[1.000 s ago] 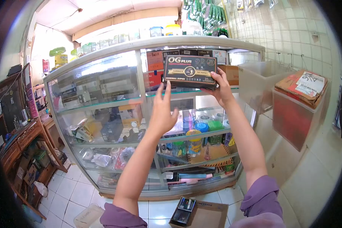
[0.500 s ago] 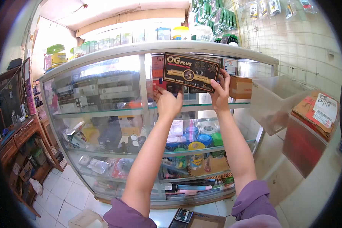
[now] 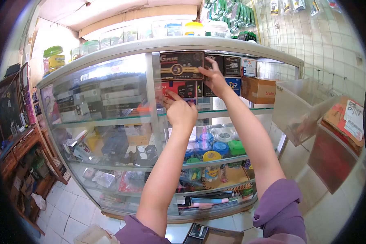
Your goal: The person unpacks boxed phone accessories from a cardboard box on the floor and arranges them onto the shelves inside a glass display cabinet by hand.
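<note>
A black OG Plus box point(image 3: 181, 66) is inside the top compartment of the glass cabinet point(image 3: 150, 124), above a red box point(image 3: 182, 90). My right hand point(image 3: 215, 79) holds the black box at its right edge, thumb on the front face. Just in front of the red box is my left hand point(image 3: 180, 110), its fingers raised and partly spread against the box's lower left part. More dark boxes point(image 3: 232, 66) stand to the right of my right hand, with a blue box point(image 3: 233, 86) below them.
A brown carton point(image 3: 259, 90) sits at the shelf's right. Beyond it hang a clear bin point(image 3: 299, 107) and a red-filled bin point(image 3: 333, 156). Jars point(image 3: 211, 160) fill a lower shelf. An open cardboard box point(image 3: 223, 237) and a plastic tub point(image 3: 94, 234) are on the floor.
My right hand has moved the black box left and into the top compartment, straightening it above the red box. My left hand has stayed low, near the red box's front.
</note>
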`<state>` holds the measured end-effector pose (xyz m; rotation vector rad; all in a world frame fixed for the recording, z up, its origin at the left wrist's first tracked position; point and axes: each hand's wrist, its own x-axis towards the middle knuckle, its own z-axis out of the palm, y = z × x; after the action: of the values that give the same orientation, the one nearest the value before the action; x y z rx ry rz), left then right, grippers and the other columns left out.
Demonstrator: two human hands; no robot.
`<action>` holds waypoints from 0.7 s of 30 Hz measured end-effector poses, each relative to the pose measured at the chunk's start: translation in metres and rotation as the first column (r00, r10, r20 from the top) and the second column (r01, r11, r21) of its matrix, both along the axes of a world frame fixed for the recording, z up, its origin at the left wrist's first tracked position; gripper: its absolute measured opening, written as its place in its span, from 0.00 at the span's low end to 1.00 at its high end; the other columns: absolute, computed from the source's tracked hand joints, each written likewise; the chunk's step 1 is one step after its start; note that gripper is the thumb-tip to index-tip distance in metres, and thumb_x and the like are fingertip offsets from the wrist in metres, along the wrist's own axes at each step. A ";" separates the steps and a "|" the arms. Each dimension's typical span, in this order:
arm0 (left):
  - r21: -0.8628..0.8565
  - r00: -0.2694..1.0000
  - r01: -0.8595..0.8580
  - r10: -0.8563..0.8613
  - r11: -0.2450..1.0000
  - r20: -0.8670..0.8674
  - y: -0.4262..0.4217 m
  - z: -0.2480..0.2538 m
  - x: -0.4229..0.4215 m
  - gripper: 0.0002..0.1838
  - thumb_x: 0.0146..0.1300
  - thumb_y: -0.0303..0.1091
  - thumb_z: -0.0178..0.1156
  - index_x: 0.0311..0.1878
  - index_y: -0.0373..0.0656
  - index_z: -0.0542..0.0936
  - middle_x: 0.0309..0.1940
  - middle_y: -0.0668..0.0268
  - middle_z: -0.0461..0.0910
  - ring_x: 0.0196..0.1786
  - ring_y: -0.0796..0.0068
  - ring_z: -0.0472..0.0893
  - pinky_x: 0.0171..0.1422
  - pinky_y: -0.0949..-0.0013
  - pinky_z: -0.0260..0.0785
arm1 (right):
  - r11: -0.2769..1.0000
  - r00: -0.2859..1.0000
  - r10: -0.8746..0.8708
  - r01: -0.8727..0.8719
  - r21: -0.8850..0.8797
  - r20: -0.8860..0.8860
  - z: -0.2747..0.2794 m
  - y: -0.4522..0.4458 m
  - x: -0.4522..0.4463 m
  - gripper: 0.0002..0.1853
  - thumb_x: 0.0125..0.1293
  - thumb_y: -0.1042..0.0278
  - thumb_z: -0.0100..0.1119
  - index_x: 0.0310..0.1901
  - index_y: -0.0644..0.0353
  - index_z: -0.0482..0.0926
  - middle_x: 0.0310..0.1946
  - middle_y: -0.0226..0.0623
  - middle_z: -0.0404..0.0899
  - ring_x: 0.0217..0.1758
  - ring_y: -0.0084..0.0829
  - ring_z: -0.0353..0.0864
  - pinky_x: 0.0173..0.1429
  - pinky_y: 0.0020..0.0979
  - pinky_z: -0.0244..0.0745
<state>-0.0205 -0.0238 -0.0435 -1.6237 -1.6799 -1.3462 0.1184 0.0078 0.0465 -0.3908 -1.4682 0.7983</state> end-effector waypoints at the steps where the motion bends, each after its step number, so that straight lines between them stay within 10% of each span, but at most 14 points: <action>1: 0.033 0.999 -0.038 0.039 0.999 -0.032 0.001 -0.001 0.000 0.52 0.55 0.50 0.61 0.67 0.14 0.51 0.60 0.19 0.59 0.66 0.24 0.63 0.69 0.51 0.64 | 1.000 1.000 0.010 -0.010 -0.029 0.022 -0.002 0.001 -0.006 0.35 0.64 0.62 0.64 0.69 0.45 0.55 0.58 0.36 0.72 0.62 0.31 0.68 0.62 0.42 0.63; 9: 0.029 0.996 -0.067 0.068 0.997 -0.061 -0.015 0.016 -0.005 0.58 0.51 0.40 0.65 0.72 0.23 0.37 0.51 0.23 0.71 0.51 0.32 0.79 0.49 0.55 0.78 | 0.998 0.997 -0.049 0.052 -0.045 0.062 0.004 0.027 -0.019 0.38 0.63 0.61 0.65 0.71 0.50 0.54 0.56 0.42 0.74 0.61 0.34 0.71 0.56 0.45 0.70; 14: -0.041 0.994 -0.006 0.001 0.999 -0.111 -0.006 0.024 -0.011 0.58 0.51 0.37 0.65 0.74 0.29 0.34 0.25 0.48 0.83 0.31 0.48 0.84 0.39 0.55 0.80 | 0.996 0.998 0.034 -0.029 -0.083 0.057 0.005 0.030 -0.018 0.39 0.64 0.61 0.64 0.72 0.51 0.52 0.59 0.42 0.72 0.59 0.34 0.74 0.55 0.40 0.73; 21: -0.078 0.983 -0.008 -0.007 0.997 -0.185 -0.002 0.024 -0.012 0.57 0.52 0.36 0.63 0.75 0.31 0.34 0.27 0.48 0.83 0.31 0.49 0.85 0.39 0.55 0.80 | 0.993 0.996 0.048 -0.039 -0.114 0.077 -0.014 0.034 -0.017 0.43 0.62 0.58 0.65 0.73 0.52 0.51 0.60 0.39 0.71 0.61 0.32 0.73 0.54 0.39 0.73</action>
<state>-0.0321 -0.0260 -0.0196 -1.7345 -1.6395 -1.1039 0.1017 0.0423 0.0325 -0.4810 -1.5147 0.9119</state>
